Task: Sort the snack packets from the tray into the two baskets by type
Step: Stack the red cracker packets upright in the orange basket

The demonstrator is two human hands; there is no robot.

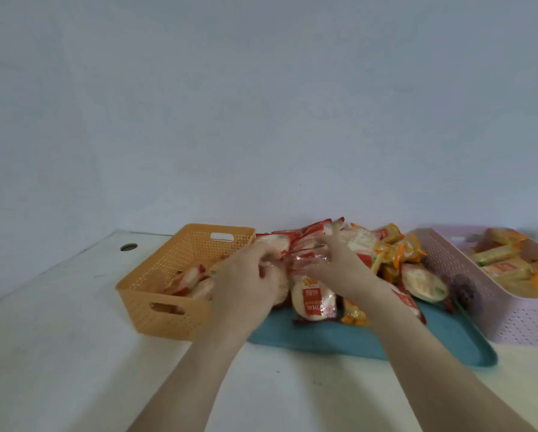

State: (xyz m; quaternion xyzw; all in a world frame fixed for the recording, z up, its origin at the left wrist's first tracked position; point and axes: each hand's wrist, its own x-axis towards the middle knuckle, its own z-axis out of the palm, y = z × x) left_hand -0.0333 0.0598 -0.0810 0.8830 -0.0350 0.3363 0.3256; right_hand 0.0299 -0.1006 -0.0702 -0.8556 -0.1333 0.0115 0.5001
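Snack packets (355, 244): heaped on the far half of the tray, two types mixed; the pile is flanked by the two baskets.
Tray (355, 341): teal, laid flat on the table between the baskets; the near half is left bare.
Red-and-white type (314, 302): round pale cakes in clear wrappers with red labels; found mostly at the pile's left and front.
Orange-yellow type (398, 252): smaller bars, stacked on the pile's right, next to the lilac basket.
Orange basket (155, 288): set just left of the tray; only red-and-white packets (189, 277) are seen inside, bottom partly covered.
Lilac basket (511, 319): set right of the tray, cut off by the frame edge; orange-yellow packets (504, 260) are piled inside.
Left hand (246, 275): fingers curled; a pale round packet (275, 244) is pinched at the pile's top left, near the orange basket.
Right hand (339, 269): fingers curled; a crinkled wrapper (305, 261) is gripped at the pile's middle. Whether one packet is shared by both hands cannot be told.
Table (58, 353): white; a round hole (128, 247) is seen far left, behind the orange basket.
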